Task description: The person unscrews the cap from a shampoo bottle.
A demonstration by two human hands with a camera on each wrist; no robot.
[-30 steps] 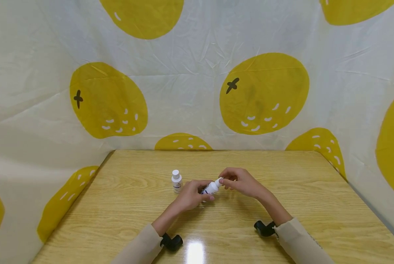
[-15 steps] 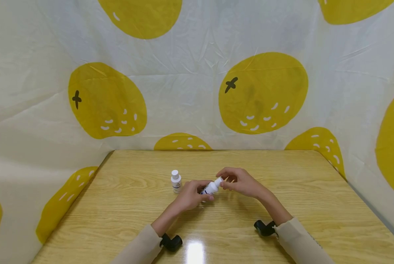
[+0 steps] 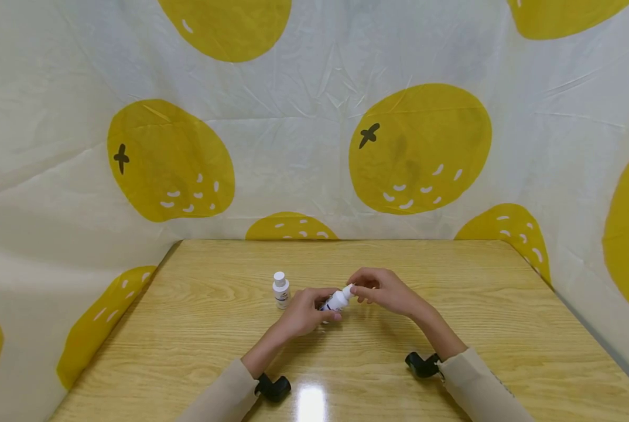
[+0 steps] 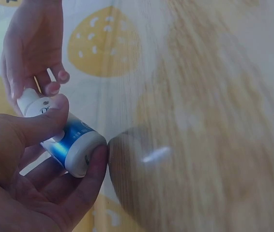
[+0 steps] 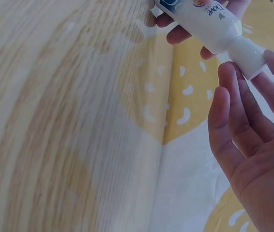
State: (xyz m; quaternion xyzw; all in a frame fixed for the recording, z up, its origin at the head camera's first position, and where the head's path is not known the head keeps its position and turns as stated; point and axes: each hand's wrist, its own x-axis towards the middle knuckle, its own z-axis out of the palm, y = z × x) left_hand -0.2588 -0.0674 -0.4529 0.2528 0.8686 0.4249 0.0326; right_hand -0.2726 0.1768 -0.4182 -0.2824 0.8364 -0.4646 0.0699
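A small white bottle (image 3: pixel 337 300) with a blue label band, marked Dove in the right wrist view, lies tilted with its cap up and to the right. My left hand (image 3: pixel 305 312) grips its body; in the left wrist view the thumb lies along one side and the fingers wrap beneath the base. My right hand (image 3: pixel 385 292) pinches the white cap (image 5: pixel 246 57) between thumb and forefinger, with the other fingers loosely bent. The cap sits on the bottle neck. A second white bottle (image 3: pixel 281 291), capped, stands upright to the left of my left hand.
Both hands are above a wood-grain table (image 3: pixel 230 264). A pale cloth (image 3: pixel 293 146) printed with yellow fruit hangs behind and beside it. Black wrist cameras (image 3: pixel 273 388) jut from both sleeves.
Half a second ago my right fingers were spread more loosely around the cap; now they close on its tip again. The left hand and both bottles stay in place.
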